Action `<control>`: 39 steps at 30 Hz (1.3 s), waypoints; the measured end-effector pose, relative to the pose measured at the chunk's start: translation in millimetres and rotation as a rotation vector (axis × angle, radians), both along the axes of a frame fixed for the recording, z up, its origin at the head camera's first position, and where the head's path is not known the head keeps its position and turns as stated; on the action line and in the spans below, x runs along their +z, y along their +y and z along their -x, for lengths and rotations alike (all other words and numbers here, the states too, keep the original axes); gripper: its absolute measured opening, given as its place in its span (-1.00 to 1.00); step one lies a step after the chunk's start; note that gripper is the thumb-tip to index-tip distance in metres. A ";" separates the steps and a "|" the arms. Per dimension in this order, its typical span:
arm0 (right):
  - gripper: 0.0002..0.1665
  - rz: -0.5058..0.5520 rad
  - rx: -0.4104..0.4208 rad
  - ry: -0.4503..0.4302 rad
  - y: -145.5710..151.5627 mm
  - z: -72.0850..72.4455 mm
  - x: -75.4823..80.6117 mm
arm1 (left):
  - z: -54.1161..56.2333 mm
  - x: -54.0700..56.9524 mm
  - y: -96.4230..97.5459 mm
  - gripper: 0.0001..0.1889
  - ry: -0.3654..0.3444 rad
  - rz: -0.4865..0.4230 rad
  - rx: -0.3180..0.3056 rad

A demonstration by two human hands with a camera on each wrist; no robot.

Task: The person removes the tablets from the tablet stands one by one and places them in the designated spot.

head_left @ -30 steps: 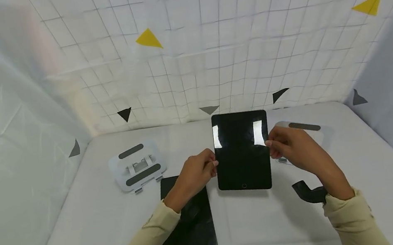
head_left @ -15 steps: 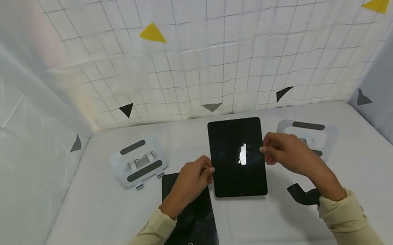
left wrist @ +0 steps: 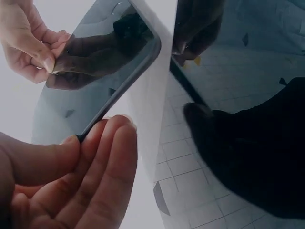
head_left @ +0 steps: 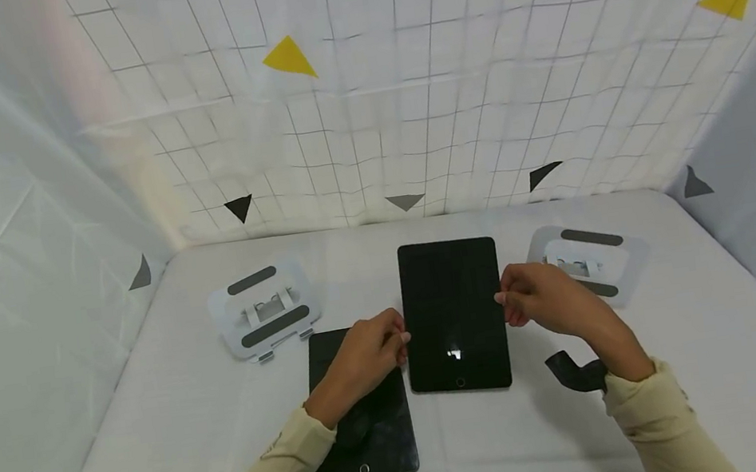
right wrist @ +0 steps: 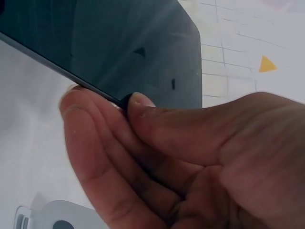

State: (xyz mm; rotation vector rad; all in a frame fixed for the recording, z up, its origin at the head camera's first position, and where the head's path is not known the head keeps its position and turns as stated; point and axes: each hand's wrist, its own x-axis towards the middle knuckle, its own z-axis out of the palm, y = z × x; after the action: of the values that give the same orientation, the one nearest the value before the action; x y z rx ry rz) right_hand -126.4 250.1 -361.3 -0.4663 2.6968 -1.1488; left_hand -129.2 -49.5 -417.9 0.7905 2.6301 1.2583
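Note:
In the head view a black tablet [head_left: 452,306] is held by its two long sides, its dark screen toward me and its round button at the near end. My left hand [head_left: 369,358] pinches the left edge between thumb and fingers; the left wrist view shows this tablet [left wrist: 109,71] in the grip. My right hand [head_left: 550,300] pinches the opposite edge, thumb on the screen side, as the right wrist view shows along the tablet's edge [right wrist: 95,88]. A second black tablet [head_left: 385,444] lies flat on the table, partly covered by my left hand and forearm.
A grey-white folding stand [head_left: 265,312] with dark pads lies at the back left. Another such stand [head_left: 588,259] lies at the back right, partly behind my right hand. White sheets with a grid and coloured triangles [head_left: 289,58] enclose the white table [head_left: 159,436].
Both hands have brought the held tablet a little nearer and lower, slightly leftward. The reflection on its screen has shrunk and shifted down. The other tablet has stayed on the table.

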 end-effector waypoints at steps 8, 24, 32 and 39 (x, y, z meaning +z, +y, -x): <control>-0.85 -0.025 0.022 -0.048 -0.2 3.2 -7.8 | -0.9 -5.4 0.9 -0.92 -0.108 -0.012 0.000; -0.84 -0.071 0.030 -0.232 -6.1 9.2 -26.8 | -4.0 -15.9 -2.9 -0.90 -0.134 0.111 -0.003; -0.80 -0.090 0.067 -0.261 -5.7 10.7 -36.9 | -4.7 -19.4 -0.7 -0.85 -0.119 0.164 -0.011; -0.81 -0.148 0.085 -0.275 -7.4 14.8 -44.9 | -6.9 -18.8 0.5 -0.82 -0.110 0.230 -0.032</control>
State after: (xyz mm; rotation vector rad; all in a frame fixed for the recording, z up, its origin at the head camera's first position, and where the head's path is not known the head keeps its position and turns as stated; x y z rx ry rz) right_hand -141.2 242.7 -406.2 -0.3656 2.4760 -0.9086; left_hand -122.4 -48.9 -436.8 0.7010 2.6000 0.9399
